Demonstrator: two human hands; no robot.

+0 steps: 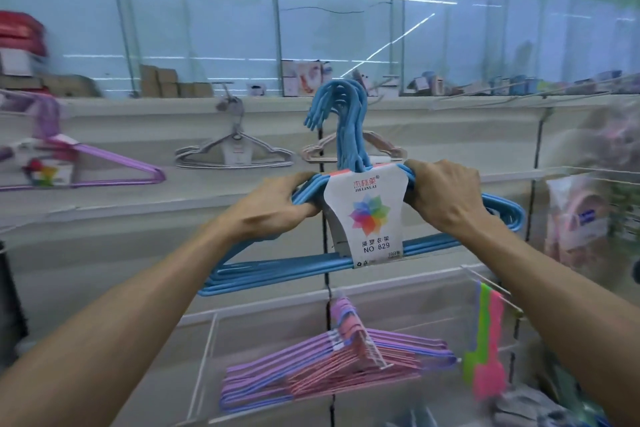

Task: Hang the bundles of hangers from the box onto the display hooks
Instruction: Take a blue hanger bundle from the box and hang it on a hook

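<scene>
At the far left of the display wall (145,246) a purple hanger bundle (114,166) is hanging — its left part is cut off by the frame edge and smeared by blur. Next along, a grey hanger bundle (233,152) is hanging from a hook just under the top shelf (145,102).

The left hand (277,206) is gripping the left shoulder of the blue hanger bundle (277,269), fingers curled round the wires just beside the white label card (369,218). The bundle is being held up in mid-air in front of the wall's middle, hooks pointing up near the top shelf edge; whether they are touching any display hook is hard to tell. The card is covering the bundle's neck, and a pinkish bundle (384,147) is sitting mostly hidden behind the blue hooks. The right hand (446,199) is clamping the right shoulder of the same bundle, so the hands are sitting apart with the card between them — its fingertips are hidden behind the wires.

Lower down, pink and purple hangers (332,367) are lying in a wire basket (204,357), blurred. Right of them green and pink flat items (483,350) are hanging from a peg. Packets at the wall's right edge are too blurred to make out.
</scene>
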